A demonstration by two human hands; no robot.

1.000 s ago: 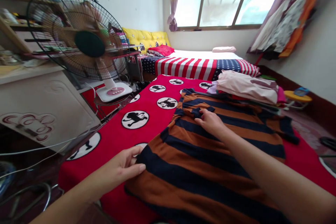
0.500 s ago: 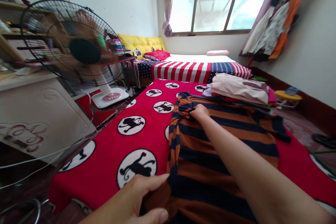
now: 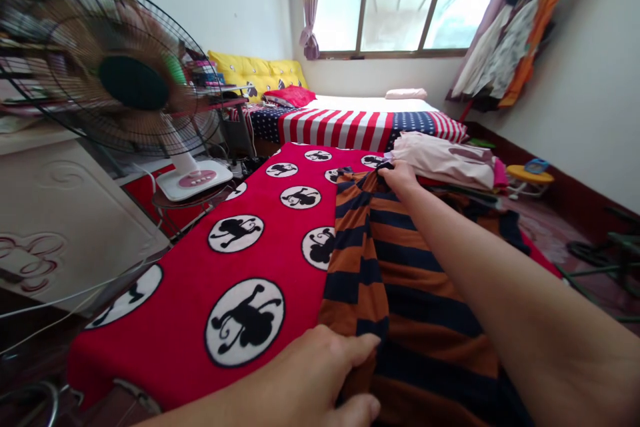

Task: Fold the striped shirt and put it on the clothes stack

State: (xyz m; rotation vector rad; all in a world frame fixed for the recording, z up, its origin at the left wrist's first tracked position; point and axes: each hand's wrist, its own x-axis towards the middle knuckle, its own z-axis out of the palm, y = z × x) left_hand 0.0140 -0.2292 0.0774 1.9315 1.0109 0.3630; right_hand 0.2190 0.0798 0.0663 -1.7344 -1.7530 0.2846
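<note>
On the blanket (image 3: 165, 327) — striped shirt (image 3: 430, 287) pinched by left hand (image 3: 310, 380), right hand (image 3: 400, 178).

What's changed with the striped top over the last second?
The right hand moved from mid-garment to the far end of the brown-and-navy striped top and pinches it there. The left hand took hold of the near edge. The top's side is folded inward, baring more red monkey-print blanket. The pink clothing pile stayed put.
</note>
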